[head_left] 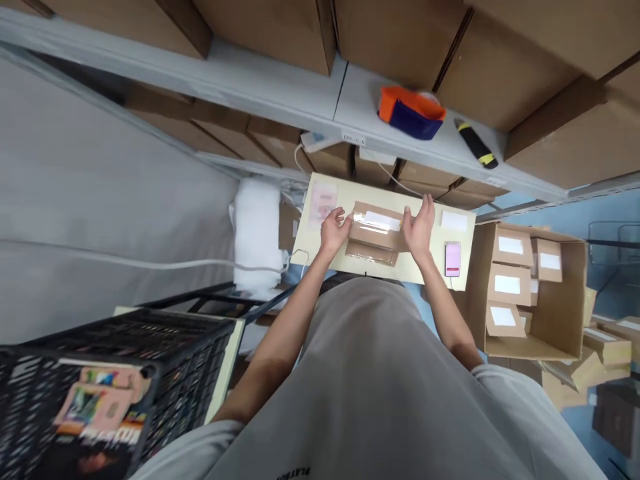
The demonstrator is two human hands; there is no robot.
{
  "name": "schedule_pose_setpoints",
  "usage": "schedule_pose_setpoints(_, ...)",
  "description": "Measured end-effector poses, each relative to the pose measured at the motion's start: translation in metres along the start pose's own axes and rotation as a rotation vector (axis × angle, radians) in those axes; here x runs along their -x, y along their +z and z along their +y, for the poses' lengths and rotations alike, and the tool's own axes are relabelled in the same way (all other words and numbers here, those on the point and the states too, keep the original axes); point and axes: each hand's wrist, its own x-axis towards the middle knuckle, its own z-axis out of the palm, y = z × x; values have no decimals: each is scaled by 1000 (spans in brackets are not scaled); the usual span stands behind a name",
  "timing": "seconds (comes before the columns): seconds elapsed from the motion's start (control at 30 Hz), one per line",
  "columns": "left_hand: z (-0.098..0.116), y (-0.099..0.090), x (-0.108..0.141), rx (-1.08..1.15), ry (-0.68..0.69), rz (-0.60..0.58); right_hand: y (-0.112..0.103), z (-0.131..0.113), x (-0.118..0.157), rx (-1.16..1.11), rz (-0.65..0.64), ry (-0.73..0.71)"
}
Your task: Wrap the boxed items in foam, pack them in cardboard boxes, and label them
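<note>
A small brown cardboard box (376, 235) with a white label and shiny clear tape lies on the cream tabletop (310, 250) in front of me. At its left end is my left hand (335, 233), its fingers bent and apart, the thumb close to the box edge. My right hand (419, 228) is at the right end, fingers stretched upward and thumb spread, its palm side toward the box. Along the near side of the box a brown flap (371, 254) with clear film sticks out. Whether the left fingertips press on the cardboard cannot be made out.
A phone (453, 259) and a white paper (454, 221) lie on the table's right. Right of it, an open carton (560, 313) holds several labelled boxes. An orange-blue tape dispenser (413, 113) and a cutter (475, 143) sit on the shelf. Black crates (195, 360) stand lower left.
</note>
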Motion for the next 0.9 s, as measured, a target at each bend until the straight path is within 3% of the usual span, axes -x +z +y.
schedule_pose_setpoints(0.07,-13,12,7,-61,-46,-45,29,9,38,-53,-148,169)
schedule_pose_setpoints(0.13,-15,26,11,-133,-81,-73,49,13,57,-56,-269,293)
schedule_pose_setpoints(0.23,-11,41,8,-218,-185,-102,59,17,60,-6,-376,383)
schedule_pose_setpoints(0.33,-12,45,0,-300,-247,-129,57,24,56,22,-422,366)
schedule_pose_setpoints(0.43,-22,37,-6,-307,-205,-133,52,31,58,-28,-421,323)
schedule_pose_setpoints(0.57,-31,27,-5,-189,-157,-177,53,25,61,-63,-311,413)
schedule_pose_setpoints(0.7,-20,44,4,-275,-78,-50,62,2,55,49,-162,370)
schedule_pose_setpoints(0.8,-11,64,8,-369,40,56,68,-6,48,90,-157,384)
schedule_pose_setpoints(0.9,-14,67,5,-328,0,68,67,3,47,8,-198,432)
